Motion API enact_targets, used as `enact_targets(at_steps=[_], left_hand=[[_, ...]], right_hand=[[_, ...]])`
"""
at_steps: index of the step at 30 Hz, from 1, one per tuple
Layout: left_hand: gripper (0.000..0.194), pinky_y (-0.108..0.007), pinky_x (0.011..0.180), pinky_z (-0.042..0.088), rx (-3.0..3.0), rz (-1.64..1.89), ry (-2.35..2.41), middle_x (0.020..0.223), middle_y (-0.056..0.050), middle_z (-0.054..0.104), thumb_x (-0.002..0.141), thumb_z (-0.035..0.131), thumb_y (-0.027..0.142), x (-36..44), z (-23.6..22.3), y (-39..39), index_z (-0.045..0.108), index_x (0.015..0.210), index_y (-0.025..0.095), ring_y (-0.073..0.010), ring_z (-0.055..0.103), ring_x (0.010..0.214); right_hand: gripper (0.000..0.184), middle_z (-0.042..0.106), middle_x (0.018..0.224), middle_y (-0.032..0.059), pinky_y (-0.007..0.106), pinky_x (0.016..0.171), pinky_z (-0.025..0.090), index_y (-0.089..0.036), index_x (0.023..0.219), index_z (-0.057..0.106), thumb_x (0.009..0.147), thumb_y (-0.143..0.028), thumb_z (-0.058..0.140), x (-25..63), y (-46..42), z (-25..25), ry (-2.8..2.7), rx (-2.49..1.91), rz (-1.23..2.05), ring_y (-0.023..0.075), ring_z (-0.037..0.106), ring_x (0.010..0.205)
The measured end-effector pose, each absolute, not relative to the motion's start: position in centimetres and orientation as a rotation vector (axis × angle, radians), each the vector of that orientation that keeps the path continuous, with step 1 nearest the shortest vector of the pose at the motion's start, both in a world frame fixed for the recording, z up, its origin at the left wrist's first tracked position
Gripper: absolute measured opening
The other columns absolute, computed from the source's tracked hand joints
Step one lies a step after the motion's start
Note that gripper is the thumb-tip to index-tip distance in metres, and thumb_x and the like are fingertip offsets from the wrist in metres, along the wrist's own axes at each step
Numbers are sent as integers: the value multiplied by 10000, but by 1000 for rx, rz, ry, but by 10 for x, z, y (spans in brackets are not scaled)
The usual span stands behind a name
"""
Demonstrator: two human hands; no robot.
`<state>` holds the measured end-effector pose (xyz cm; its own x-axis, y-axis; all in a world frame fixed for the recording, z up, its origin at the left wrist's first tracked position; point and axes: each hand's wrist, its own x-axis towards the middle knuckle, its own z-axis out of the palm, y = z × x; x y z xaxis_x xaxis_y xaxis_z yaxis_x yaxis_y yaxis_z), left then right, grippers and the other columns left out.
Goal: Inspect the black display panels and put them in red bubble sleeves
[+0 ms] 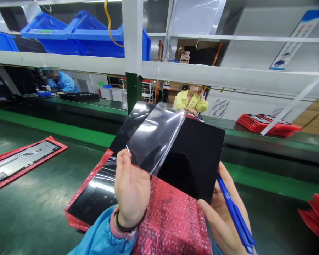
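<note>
My left hand is closed on a clear plastic film, pinching its lower edge as it lifts off a black glossy panel. My right hand grips the panel's lower right corner with the thumb on its edge, and a blue pen rests between the fingers. The panel is held tilted above a red bubble-wrap sheet. Another black panel lies on red wrap below my left wrist.
A dark green conveyor table carries a red-wrapped panel at left. Red wraps are stacked at the far right and near right edge. Two people sit beyond, one in yellow, one in blue. Blue bins sit overhead.
</note>
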<state>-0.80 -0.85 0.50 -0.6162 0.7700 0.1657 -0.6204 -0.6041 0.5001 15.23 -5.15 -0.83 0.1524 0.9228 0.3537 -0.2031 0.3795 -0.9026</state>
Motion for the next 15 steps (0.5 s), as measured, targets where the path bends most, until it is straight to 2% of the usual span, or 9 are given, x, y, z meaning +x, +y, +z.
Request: enact_targets(at_steps=[2,7,12,15], left_hand=[[76,-235,826,476,412,2138,491,857,25,616,868,588,266,-15,8,0,654,876,229,-119,591,854],[100,-307,913,455,384,2085,480,822,25,643,839,552,224,-21,15,8,648,818,208,-144,611,872],[65,-347,905,454,416,2061,446,838,20,643,823,557,244,-22,15,7,618,823,222,-173,616,900],[59,-319,885,452,465,2092,461,847,16,630,816,559,247,-25,13,9,610,811,216,-170,604,898]], right_hand=[[782,593,1350,54,477,1042,430,-362,1416,397,735,-249,765,147,-55,-4,-1035,-717,1086,290,551,1241],[748,616,1320,66,483,1086,362,-333,1361,468,694,-282,803,137,-59,0,-983,-608,1180,288,530,1263],[749,650,1266,77,493,1064,381,-331,1350,463,687,-276,808,137,-58,-5,-1011,-629,1155,282,582,1204],[567,716,1099,39,441,953,484,-343,1219,556,708,-258,785,142,-53,-7,-1090,-598,1180,257,672,1037]])
